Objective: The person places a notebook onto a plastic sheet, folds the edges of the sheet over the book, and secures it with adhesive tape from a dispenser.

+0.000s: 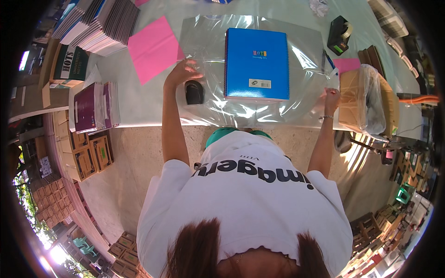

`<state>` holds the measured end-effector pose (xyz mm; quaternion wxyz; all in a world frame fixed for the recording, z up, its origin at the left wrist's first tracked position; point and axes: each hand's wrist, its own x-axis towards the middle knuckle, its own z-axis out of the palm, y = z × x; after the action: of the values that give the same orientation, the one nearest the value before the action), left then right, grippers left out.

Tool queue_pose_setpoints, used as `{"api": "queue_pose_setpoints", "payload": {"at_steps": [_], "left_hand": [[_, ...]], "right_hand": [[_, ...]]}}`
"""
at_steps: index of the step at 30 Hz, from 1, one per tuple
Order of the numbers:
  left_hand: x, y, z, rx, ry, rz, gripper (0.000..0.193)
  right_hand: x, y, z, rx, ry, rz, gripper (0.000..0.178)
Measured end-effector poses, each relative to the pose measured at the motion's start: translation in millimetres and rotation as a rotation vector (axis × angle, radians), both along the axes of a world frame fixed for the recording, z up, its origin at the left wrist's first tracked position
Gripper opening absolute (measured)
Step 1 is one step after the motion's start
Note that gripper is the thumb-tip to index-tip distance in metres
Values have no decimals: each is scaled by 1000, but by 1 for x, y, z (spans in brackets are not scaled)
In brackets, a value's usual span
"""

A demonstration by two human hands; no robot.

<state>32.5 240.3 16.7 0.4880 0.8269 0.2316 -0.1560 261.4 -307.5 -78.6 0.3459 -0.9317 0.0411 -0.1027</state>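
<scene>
A blue spiral-bound notebook (257, 55) lies face up on a clear plastic sheet (208, 34) spread over the table. At the sheet's left side is my left hand (184, 72), its fingers apart and slightly curled, with nothing visible in them. A black rounded object (194, 94), whose kind I cannot make out, sits just below that hand. My right hand (332, 96) is closed at the sheet's near right edge and seems to pinch the plastic. Beyond it lies a dark, thin tool (327, 62), perhaps a cutter or a pen.
Pink paper (155, 50) lies left of the sheet. Stacked spiral notebooks (104, 25) stand far left, with purple notebooks (90, 107) nearer. A black tape dispenser (340, 34) sits far right. A cardboard box (352, 102) with plastic stands beside my right hand, near the table's front edge.
</scene>
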Motion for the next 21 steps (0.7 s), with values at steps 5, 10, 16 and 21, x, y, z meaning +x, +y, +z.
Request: {"api": "queue_pose_setpoints", "payload": {"at_steps": [5,10,16,21], "left_hand": [[-2,-9,-7,-391,-278,136,54],[-17,-7,-10,-9,-163,27,94],[-39,-25,-11,193,-251,108,97],[-49,0,-7,288,-222,24,70]], "right_hand": [[-14,3,9,148,-108,17,15],[-20,5,18,79,-82,6,13],[-24,10,25,324,-75,21,10],[-20,12,27,299,-45,31,9]]}}
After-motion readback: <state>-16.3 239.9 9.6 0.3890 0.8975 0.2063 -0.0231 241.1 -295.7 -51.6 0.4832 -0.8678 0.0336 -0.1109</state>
